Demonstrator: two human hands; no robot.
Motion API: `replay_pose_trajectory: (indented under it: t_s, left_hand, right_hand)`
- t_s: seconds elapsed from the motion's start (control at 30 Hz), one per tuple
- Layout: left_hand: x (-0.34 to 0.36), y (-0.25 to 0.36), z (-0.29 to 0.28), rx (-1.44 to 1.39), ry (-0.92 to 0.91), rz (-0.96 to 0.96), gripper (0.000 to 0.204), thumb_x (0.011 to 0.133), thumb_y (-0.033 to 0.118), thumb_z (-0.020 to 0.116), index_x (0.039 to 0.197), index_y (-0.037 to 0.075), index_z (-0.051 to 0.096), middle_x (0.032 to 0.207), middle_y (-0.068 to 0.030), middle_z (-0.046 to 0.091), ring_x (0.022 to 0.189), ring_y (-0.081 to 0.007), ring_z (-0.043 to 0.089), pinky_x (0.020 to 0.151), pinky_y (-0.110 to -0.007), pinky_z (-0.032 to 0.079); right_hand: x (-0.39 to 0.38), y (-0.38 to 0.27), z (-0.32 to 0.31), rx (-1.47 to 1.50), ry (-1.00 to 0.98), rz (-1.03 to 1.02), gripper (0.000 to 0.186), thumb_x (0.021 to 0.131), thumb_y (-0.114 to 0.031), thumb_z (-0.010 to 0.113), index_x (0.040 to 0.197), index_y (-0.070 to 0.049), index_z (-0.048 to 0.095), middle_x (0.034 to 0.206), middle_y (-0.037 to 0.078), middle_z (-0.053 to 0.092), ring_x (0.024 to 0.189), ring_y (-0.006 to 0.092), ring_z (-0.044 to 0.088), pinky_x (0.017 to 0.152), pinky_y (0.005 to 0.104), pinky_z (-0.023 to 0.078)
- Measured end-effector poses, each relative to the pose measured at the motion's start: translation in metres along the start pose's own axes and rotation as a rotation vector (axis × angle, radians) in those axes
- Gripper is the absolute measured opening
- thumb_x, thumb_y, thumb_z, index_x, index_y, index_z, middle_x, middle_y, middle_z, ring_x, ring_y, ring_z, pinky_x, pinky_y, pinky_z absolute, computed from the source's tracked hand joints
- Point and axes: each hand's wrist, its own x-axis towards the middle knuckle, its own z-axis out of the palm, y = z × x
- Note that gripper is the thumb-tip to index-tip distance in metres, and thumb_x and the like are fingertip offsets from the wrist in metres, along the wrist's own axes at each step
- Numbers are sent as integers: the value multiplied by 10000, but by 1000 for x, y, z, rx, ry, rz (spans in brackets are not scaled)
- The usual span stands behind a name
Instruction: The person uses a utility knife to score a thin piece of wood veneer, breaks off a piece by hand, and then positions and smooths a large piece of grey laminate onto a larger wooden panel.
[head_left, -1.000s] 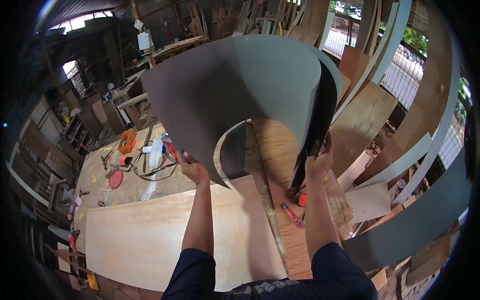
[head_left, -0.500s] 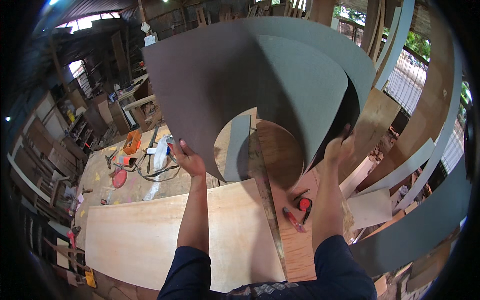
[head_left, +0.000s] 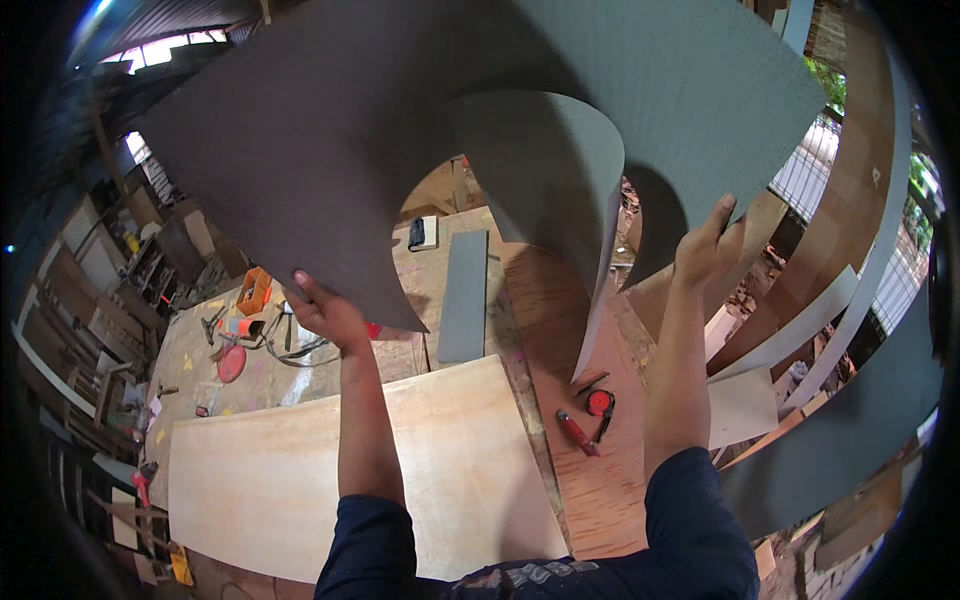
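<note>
A large, thin, bendy grey laminate sheet is held up in front of me over the workbench. Its middle curls round and hangs in a loop, with one tip just above the reddish board. My left hand grips the lower left edge, thumb on the near face and fingers behind. At the right edge, my right hand pinches the sheet with the thumb in front; its other fingers are partly hidden. Below the sheet, a narrow grey strip lies on the bench.
A pale plywood board covers the near bench, beside a reddish board bearing a round red tool with a black strap and a red-handled tool. An orange box stands left. Long curved panels lean at the right.
My hands have moved apart, the left one leftward and the right one rightward and up. The sheet between them has spread wider and risen, and its curled middle now hangs lower.
</note>
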Motion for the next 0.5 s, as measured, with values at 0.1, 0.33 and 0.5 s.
replay_pose_trajectory:
  t_s: [0.1, 0.33, 0.5]
  left_hand:
    - [22, 24, -7, 87, 52, 42, 569, 1137, 399, 512, 1426, -90, 550, 1370, -233, 646, 1194, -291, 653, 1033, -398, 494]
    - [78, 58, -23, 170, 189, 136, 737, 1094, 534, 547, 1371, -149, 557, 1322, -270, 648, 1153, -338, 670, 1009, -430, 509]
    - [134, 116, -64, 211, 328, 192, 705, 1109, 506, 520, 1428, -122, 513, 1388, -303, 603, 1159, -377, 671, 979, -474, 528]
  right_hand:
    - [21, -19, 11, 160, 58, -72, 299, 1089, -219, 620, 1043, 66, 698, 787, 78, 678, 690, 131, 550, 630, 320, 476]
    - [81, -74, 24, 164, 174, -258, 298, 1086, -204, 623, 1018, 68, 726, 783, 38, 669, 710, 105, 556, 643, 298, 484]
    - [126, -112, 27, 86, 284, -320, 393, 1002, -369, 699, 1008, 21, 747, 905, 146, 763, 788, 282, 726, 715, 401, 561]
